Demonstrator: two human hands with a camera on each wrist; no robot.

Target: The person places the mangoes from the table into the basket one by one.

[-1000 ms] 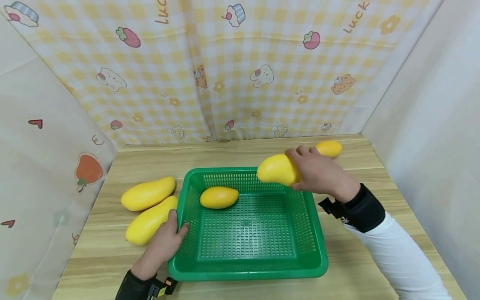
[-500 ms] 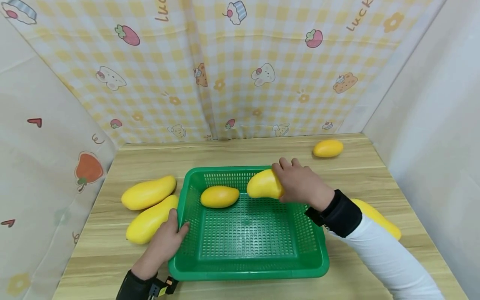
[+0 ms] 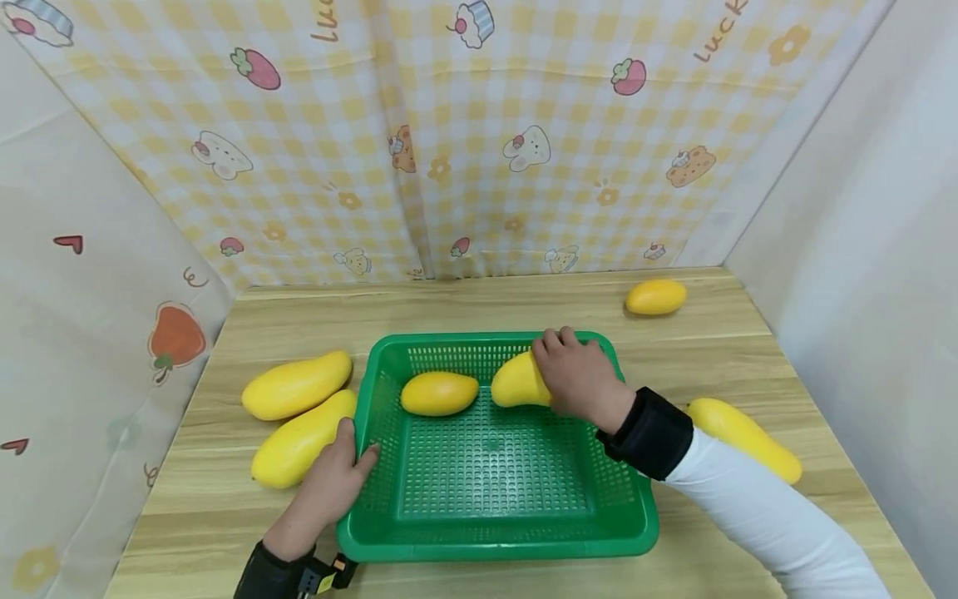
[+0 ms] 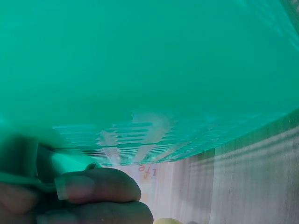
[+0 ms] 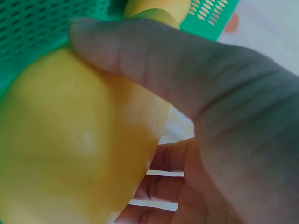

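Observation:
In the head view a green plastic basket stands on the wooden table. My left hand grips its left rim, thumb over the edge; the left wrist view has the curled fingers under the rim, close against the basket's outer wall. My right hand reaches into the back right of the basket and holds a large yellow mango from above. In the right wrist view the thumb and fingers wrap round this mango. A smaller mango lies at the basket's back left, just beside it.
Two large mangoes lie on the table left of the basket, one close to my left hand. Another large mango lies to the right, near my right sleeve. A small mango sits at the back right. Patterned cloth hangs behind the table.
My right hand has brought its mango left and down from over the basket's back right rim into the basket. The large mango on the right has come into view. My left hand stays put.

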